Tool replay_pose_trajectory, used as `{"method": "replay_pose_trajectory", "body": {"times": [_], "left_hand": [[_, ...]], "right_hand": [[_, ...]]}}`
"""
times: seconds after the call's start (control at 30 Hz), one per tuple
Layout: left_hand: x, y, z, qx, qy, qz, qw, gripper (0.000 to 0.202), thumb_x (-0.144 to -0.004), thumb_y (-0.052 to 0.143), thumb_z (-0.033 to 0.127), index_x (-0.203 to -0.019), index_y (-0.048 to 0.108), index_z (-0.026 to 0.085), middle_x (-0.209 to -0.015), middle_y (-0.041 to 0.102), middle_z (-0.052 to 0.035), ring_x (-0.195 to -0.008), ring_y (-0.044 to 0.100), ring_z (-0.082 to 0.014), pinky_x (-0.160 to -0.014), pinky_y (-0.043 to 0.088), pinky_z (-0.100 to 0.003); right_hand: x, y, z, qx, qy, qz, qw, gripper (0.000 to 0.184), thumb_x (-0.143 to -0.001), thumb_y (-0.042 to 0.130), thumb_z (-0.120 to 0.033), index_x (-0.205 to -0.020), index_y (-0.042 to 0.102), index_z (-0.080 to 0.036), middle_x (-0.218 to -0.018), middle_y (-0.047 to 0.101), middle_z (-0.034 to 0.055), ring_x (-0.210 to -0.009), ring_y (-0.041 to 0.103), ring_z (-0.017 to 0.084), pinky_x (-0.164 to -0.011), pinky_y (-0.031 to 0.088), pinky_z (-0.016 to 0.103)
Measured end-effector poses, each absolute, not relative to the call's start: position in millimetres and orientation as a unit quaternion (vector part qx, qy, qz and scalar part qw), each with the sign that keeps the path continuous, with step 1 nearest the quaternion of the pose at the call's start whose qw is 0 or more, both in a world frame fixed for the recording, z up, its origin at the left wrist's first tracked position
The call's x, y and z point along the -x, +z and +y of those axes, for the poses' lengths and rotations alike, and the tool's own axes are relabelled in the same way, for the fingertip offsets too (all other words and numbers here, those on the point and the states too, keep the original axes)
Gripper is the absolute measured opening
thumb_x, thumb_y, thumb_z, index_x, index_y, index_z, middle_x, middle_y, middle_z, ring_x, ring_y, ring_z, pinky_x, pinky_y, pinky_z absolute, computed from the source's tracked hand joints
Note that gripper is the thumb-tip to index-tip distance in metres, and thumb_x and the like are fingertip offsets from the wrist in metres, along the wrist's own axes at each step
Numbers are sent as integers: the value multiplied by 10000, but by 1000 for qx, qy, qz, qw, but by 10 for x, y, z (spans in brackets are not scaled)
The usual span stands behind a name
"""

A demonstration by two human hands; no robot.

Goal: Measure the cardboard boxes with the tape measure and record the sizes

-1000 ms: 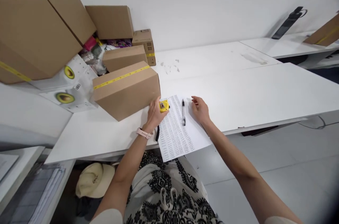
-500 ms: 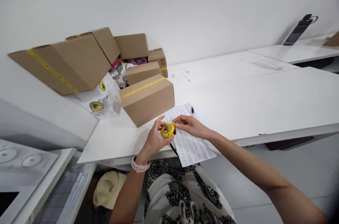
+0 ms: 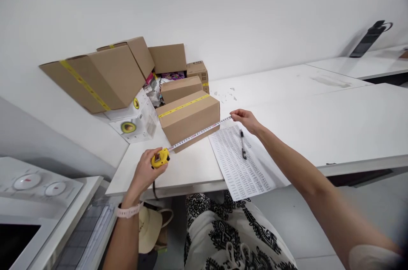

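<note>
My left hand is closed around a yellow tape measure, left of and in front of a closed cardboard box with yellow tape along its top. My right hand pinches the free end of the white blade. The blade runs straight and slightly slanted between both hands, passing before the front side of the box; whether it touches the cardboard I cannot tell. Below the right hand lies a printed sheet that overhangs the table's front edge. On the sheet rests a black pen.
A big cardboard box sits on white boxes with avocado pictures at the left. Behind the closed box stands an open box holding packets. A dark bottle leans at the far right. A white microwave stands lower left.
The tape blade has been pulled out. My left hand moved left with the case, and my right hand moved right and up with the blade's end. The view shifted slightly.
</note>
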State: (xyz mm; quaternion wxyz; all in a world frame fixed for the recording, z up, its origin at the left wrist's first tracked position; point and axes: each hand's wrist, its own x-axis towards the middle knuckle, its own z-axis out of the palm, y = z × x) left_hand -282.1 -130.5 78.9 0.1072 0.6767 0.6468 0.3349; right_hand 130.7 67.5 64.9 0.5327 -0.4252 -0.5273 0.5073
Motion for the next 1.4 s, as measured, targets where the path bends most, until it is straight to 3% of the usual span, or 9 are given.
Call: {"method": "replay_pose_trajectory", "body": {"times": [0.23,0.43,0.57,0.73,0.9,1.0,1.13,1.23,1.4], "left_hand": [[2818,887,-948,-694,310,641,107,597,-705,699,454,-1233,686,177,-1016,629,-73,-1027,626,-290,-967,491,-442],[2720,867,-763,-676,339,641,130,498,-662,714,463,-1074,709,183,-1095,681,-102,-1070,645,-301,-998,484,-440],[2641,886,-751,-638,358,662,162,541,-611,736,482,-1058,710,180,-1153,723,-117,-1115,637,-327,-1019,463,-454],[2690,1218,-901,-575,396,669,256,659,-559,796,553,-1069,728,142,-1073,760,-106,-992,674,-306,-884,517,-395],[2922,1762,-1005,-599,352,637,335,444,-690,766,557,-922,799,181,-900,757,-67,-804,626,-224,-674,491,-294],[2947,1866,-915,-571,344,623,411,410,-684,760,550,-823,800,166,-833,738,-80,-704,585,-198,-571,474,-277],[2836,1793,-747,-518,371,614,465,411,-618,774,507,-810,775,144,-821,732,-102,-675,578,-198,-493,456,-264],[2777,1758,-683,-522,371,615,460,386,-641,740,499,-797,754,146,-813,734,-108,-664,581,-196,-479,448,-257],[2762,1768,-719,-534,347,606,477,401,-699,709,492,-862,763,130,-833,751,-116,-609,547,-157,-455,403,-233]], "right_hand": [[-802,499,929,414,527,-483,564,342,-577,915,-389,-779,734,-181,-770,723,21,-778,615,150,-863,516,363],[-603,411,966,425,512,-462,586,384,-561,905,-470,-749,723,-190,-760,728,26,-791,625,166,-850,519,358],[-560,371,936,429,511,-452,592,434,-554,896,-543,-703,678,-199,-713,704,8,-768,628,161,-856,531,362],[-604,646,756,420,502,-470,592,416,-566,898,-526,-701,698,-187,-725,714,23,-749,629,158,-807,541,344],[-802,1259,481,441,437,-541,567,330,-628,861,-457,-723,728,-170,-742,729,47,-716,619,163,-648,504,297],[-873,1430,399,484,422,-550,535,265,-655,824,-406,-695,714,-168,-710,713,49,-677,604,162,-585,461,287],[-865,1263,409,540,436,-514,505,264,-635,819,-373,-616,629,-192,-631,641,23,-619,557,152,-562,427,292],[-843,1071,443,516,524,-438,518,369,-614,835,-413,-601,519,-224,-589,580,-5,-570,525,142,-558,442,306],[-869,952,475,479,568,-405,534,343,-556,858,-405,-662,593,-214,-612,598,-10,-581,543,144,-564,465,301]]}}
